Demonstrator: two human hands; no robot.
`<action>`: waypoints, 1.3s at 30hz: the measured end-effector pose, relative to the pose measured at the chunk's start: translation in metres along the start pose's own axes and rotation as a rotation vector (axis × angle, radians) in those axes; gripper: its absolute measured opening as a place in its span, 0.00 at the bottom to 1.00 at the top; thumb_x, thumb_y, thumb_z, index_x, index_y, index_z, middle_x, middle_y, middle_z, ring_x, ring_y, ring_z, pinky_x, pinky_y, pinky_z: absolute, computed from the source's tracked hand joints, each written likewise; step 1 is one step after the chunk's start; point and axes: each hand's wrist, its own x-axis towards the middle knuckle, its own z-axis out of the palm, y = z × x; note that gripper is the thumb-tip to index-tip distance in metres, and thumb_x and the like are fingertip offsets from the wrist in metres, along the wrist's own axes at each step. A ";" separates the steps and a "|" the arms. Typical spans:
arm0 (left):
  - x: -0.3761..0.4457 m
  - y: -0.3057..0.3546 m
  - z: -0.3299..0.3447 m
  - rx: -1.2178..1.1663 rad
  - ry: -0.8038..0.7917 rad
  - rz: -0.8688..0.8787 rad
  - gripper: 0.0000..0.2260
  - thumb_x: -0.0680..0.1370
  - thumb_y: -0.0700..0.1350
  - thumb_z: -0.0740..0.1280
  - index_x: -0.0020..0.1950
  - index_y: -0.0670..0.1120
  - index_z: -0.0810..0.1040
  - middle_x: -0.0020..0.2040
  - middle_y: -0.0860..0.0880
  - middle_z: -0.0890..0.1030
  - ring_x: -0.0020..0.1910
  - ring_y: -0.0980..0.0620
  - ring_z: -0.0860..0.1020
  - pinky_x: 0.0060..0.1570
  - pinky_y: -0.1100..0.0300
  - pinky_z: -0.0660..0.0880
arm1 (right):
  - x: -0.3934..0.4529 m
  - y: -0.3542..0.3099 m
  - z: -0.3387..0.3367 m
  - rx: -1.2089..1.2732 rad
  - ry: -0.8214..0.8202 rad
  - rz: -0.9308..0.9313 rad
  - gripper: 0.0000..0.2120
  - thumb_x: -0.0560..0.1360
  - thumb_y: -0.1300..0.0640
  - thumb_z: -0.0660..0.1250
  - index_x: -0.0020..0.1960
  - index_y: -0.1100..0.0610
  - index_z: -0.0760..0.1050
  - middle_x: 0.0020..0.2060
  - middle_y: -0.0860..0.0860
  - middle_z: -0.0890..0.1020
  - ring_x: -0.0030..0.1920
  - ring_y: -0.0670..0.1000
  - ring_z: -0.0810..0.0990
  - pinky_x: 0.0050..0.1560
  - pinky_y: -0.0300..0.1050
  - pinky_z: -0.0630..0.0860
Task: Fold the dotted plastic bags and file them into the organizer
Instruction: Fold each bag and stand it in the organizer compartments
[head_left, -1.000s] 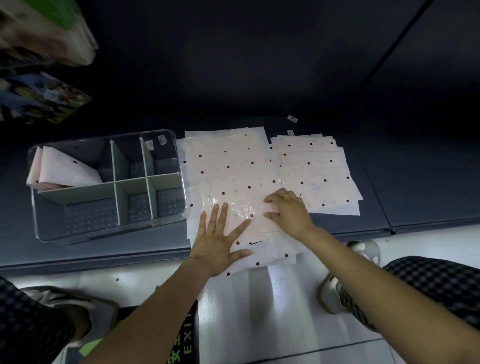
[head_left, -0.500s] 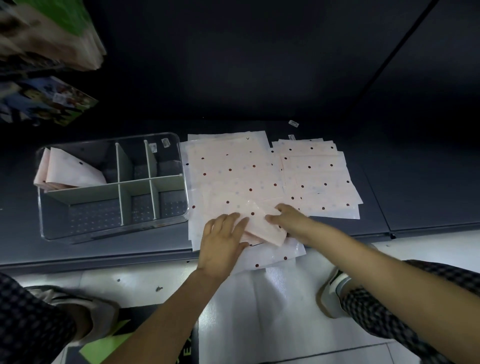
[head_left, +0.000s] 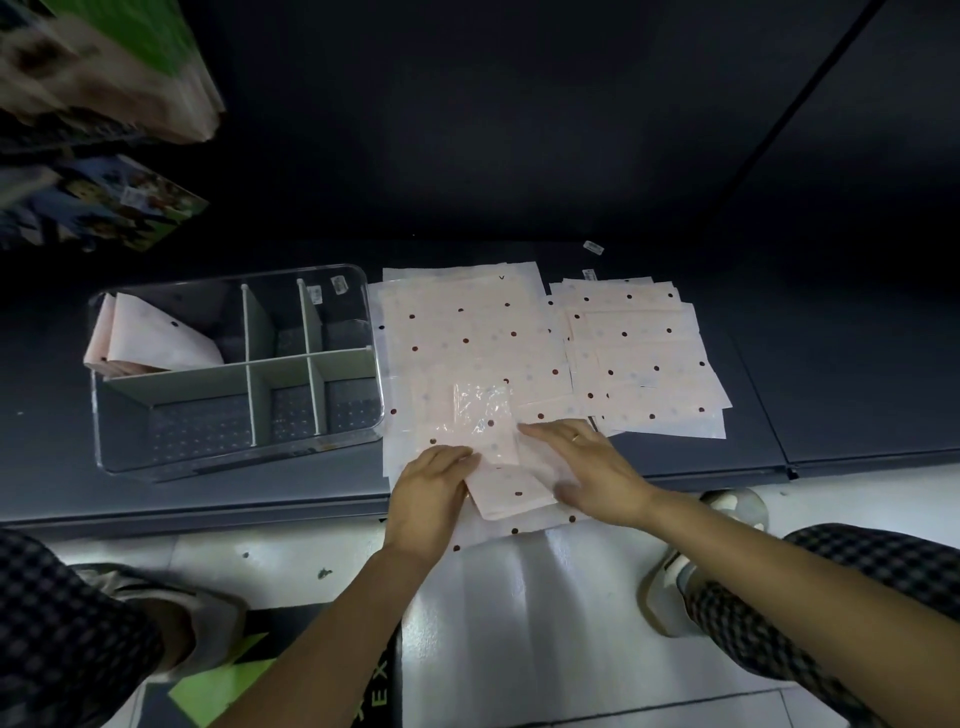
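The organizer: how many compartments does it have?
6. The organizer has three compartments in the far row and three in the near row. Only the far left one holds folded bags; the others look empty.

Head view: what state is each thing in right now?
Clear plastic divided organizer: back-left compartment holds folded bags, the rest look empty.
Pink dotted plastic bag under the hands: partly folded.
Two stacks of dotted bags: flat, unfolded.
Left hand: pressing bag.
Right hand: flat on bag.

Single head-worn view, forward and steeply down, close above the shelf (head_left: 779, 405).
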 end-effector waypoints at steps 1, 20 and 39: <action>0.000 0.000 0.000 -0.013 -0.002 -0.010 0.17 0.69 0.28 0.69 0.55 0.40 0.82 0.55 0.43 0.82 0.56 0.42 0.79 0.56 0.49 0.75 | 0.004 -0.001 0.005 -0.045 -0.020 -0.051 0.37 0.68 0.66 0.66 0.74 0.47 0.59 0.64 0.43 0.68 0.66 0.43 0.59 0.65 0.35 0.57; 0.017 -0.013 0.008 -0.051 0.013 -0.492 0.10 0.77 0.53 0.66 0.49 0.49 0.81 0.54 0.51 0.72 0.58 0.50 0.66 0.57 0.60 0.61 | 0.058 -0.030 0.022 0.298 0.134 0.454 0.23 0.77 0.52 0.65 0.28 0.55 0.59 0.26 0.50 0.71 0.31 0.50 0.68 0.34 0.44 0.62; 0.003 -0.015 0.017 0.513 -0.506 0.176 0.36 0.74 0.71 0.47 0.73 0.61 0.31 0.73 0.41 0.27 0.73 0.45 0.29 0.74 0.48 0.37 | 0.071 -0.041 0.007 0.808 0.446 0.272 0.05 0.78 0.61 0.62 0.49 0.57 0.76 0.40 0.52 0.80 0.41 0.48 0.78 0.46 0.38 0.74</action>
